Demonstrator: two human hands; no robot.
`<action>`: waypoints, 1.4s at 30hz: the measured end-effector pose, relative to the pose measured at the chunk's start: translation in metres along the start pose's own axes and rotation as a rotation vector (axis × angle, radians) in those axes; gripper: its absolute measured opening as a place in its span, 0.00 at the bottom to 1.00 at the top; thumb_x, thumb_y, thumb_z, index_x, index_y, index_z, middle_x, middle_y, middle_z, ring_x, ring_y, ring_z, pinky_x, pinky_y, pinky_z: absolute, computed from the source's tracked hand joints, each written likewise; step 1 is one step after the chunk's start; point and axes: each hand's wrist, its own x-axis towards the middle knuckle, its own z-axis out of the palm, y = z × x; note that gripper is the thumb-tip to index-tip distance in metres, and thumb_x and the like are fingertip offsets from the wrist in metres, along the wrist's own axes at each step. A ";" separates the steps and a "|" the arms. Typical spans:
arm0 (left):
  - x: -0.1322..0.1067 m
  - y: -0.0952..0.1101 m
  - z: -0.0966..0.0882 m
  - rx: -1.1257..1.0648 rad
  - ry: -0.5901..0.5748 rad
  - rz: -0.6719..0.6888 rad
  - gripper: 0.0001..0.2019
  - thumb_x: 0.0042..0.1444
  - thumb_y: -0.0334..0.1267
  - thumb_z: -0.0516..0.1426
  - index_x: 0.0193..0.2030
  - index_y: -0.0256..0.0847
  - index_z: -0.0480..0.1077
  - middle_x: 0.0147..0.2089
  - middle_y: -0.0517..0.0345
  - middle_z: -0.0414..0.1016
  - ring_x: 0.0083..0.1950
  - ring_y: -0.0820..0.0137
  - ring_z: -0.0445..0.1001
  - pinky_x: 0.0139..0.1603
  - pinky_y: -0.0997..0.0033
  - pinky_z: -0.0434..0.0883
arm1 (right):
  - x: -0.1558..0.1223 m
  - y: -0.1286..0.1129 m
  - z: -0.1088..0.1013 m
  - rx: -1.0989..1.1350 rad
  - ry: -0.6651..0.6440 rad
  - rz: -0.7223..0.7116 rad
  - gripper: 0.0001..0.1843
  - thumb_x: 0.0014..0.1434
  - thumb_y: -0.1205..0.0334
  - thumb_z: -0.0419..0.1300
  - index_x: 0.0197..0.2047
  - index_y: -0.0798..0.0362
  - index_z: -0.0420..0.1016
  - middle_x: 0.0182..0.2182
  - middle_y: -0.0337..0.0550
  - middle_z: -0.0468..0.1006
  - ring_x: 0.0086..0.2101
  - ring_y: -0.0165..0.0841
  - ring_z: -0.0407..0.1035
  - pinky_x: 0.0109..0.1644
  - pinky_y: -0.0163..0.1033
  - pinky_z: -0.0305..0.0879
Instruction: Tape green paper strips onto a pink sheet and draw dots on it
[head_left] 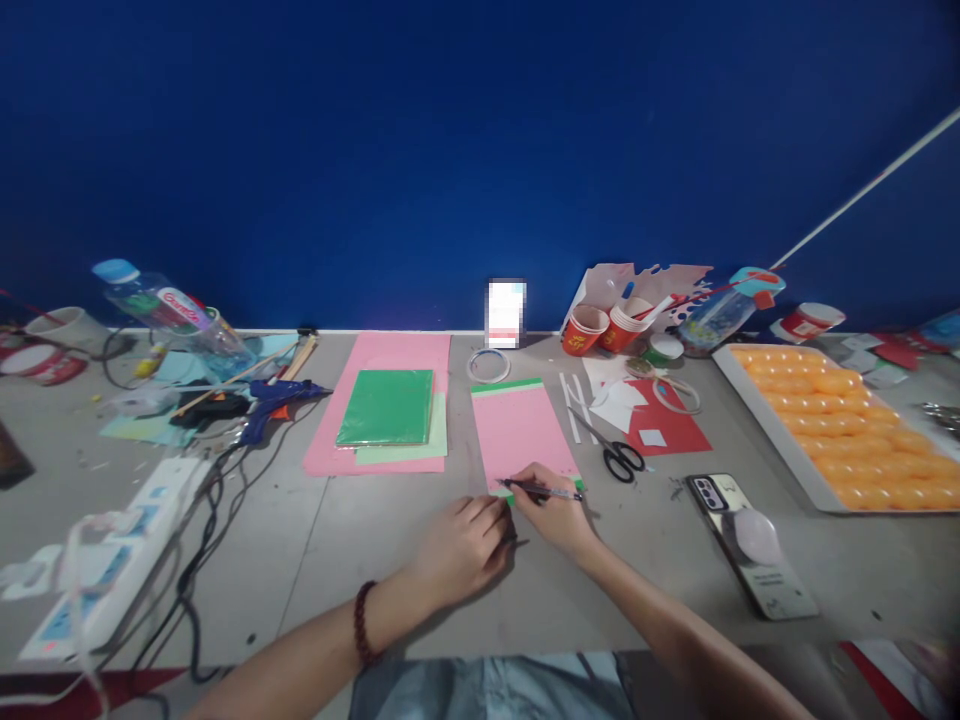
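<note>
A pink sheet (517, 430) with green strips along its top and bottom edges lies in front of me on the grey table. My right hand (553, 515) is closed round a dark pen (541, 490), whose tip points left over the sheet's lower part. Beside it, just below the sheet's bottom edge, my left hand (469, 545) rests on the table with curled fingers. A small dark piece sticks out by its fingertips, too small to name. Black-handled scissors (619, 458) and narrow white strips (576, 408) lie right of the sheet.
Green paper (386, 408) in a clear wrapper lies on pink paper at left. Further left are a blue glue gun (274, 400), cables and a power strip (112, 560). At right are red paper (675, 425), a phone (754, 550), paper cups (585, 328) and a tray of orange balls (825, 420).
</note>
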 end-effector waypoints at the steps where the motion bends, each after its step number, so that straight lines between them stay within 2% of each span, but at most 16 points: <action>1: 0.000 0.000 0.000 -0.002 -0.002 0.000 0.12 0.60 0.34 0.52 0.48 0.35 0.69 0.46 0.46 0.76 0.48 0.61 0.74 0.45 0.60 0.73 | 0.000 0.000 0.000 -0.007 0.000 0.000 0.05 0.55 0.62 0.57 0.30 0.51 0.72 0.22 0.39 0.77 0.23 0.30 0.69 0.28 0.34 0.65; 21: 0.000 0.000 0.000 -0.005 0.004 -0.004 0.11 0.59 0.33 0.53 0.48 0.36 0.69 0.45 0.47 0.76 0.48 0.62 0.74 0.44 0.61 0.72 | 0.000 -0.002 -0.001 0.027 0.005 0.019 0.05 0.54 0.63 0.56 0.29 0.51 0.72 0.22 0.38 0.76 0.23 0.30 0.68 0.28 0.33 0.65; 29: -0.001 -0.001 0.000 0.000 0.007 0.009 0.11 0.59 0.34 0.53 0.48 0.35 0.69 0.46 0.47 0.76 0.47 0.62 0.74 0.43 0.61 0.73 | 0.003 0.000 -0.006 0.098 0.098 0.090 0.06 0.53 0.62 0.57 0.25 0.51 0.68 0.20 0.36 0.72 0.23 0.29 0.66 0.27 0.33 0.63; 42: 0.000 -0.001 -0.002 -0.012 0.011 0.006 0.11 0.60 0.35 0.52 0.48 0.36 0.69 0.45 0.47 0.76 0.47 0.62 0.74 0.43 0.62 0.73 | 0.001 0.006 -0.005 0.061 0.069 0.063 0.05 0.53 0.63 0.57 0.26 0.51 0.70 0.21 0.36 0.74 0.23 0.30 0.67 0.29 0.33 0.64</action>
